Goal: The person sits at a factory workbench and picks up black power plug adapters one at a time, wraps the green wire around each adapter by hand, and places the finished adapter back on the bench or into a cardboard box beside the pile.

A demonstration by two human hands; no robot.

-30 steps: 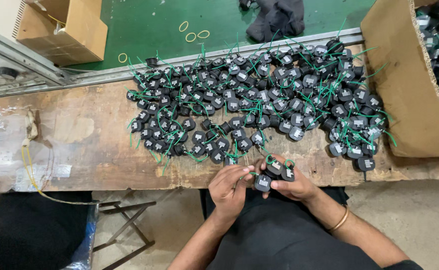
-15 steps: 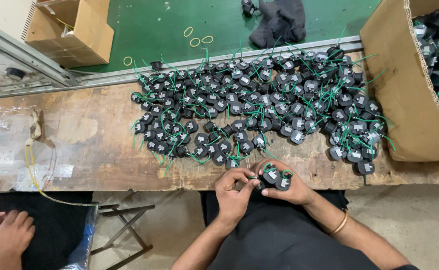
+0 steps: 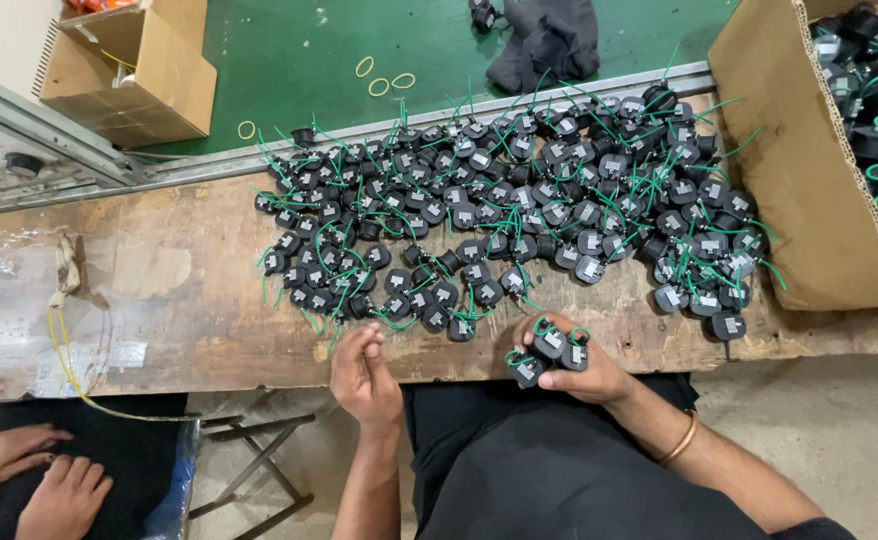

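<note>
Three black parts [image 3: 549,352] (grey labels) | right hand [image 3: 587,368] | cardboard box [image 3: 794,170] right

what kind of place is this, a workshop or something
Most likely a small factory assembly bench: a worn wooden bench heaped with identical black parts with green wires, and a cardboard box holding more. The right hand holds a few.

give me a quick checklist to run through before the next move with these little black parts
1. Right hand has a firm hold on its black parts: ok, several sit in the fingers.
2. Left hand free: ok, it looks empty.
3. Pile of black parts within reach on the wooden bench: ok.
4. Green wire loops untangled: cannot tell.
5. Cardboard box close by: ok, at the right.
6. Another person's hands apart from the work: ok.
</note>
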